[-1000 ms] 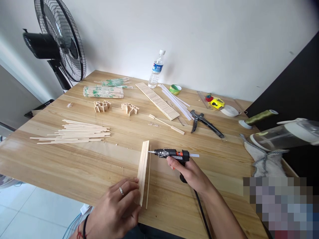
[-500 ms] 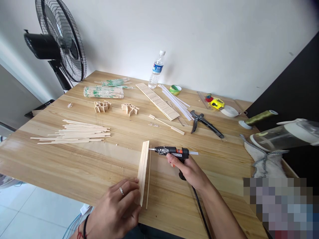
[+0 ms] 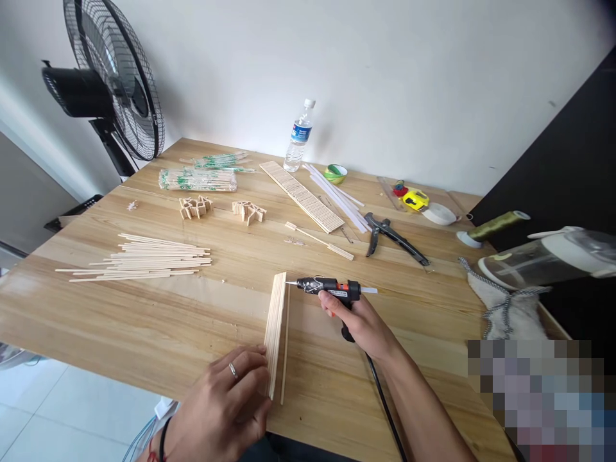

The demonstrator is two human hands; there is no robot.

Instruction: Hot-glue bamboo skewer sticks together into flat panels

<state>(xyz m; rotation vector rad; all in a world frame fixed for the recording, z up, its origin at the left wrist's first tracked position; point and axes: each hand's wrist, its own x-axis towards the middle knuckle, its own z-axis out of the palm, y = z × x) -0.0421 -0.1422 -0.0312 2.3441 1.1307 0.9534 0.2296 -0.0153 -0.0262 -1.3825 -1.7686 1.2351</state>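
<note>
A narrow panel of pale wooden sticks lies on a wood-grain table just below the center of the frame, its near end steadied by the left hand of a person wearing a ring. The left fingers are bent along the panel's left edge; whether they pinch it cannot be told. The right hand is closed around the grip of a black glue gun, its metal nozzle at the panel's upper right edge and a translucent glue stick protruding from the rear. A single stick lies just beside the panel, on its right.

At center left, loose sticks lie fanned out, below two small wooden lattice pieces. Wrapped bundles rest at upper left, near a black fan. A long slatted panel slants across the upper center, between an upright water bottle and a black-handled cutter. White strips, a green tape roll and a yellow tape measure sit toward the upper right, with a spool of olive thread at right.
</note>
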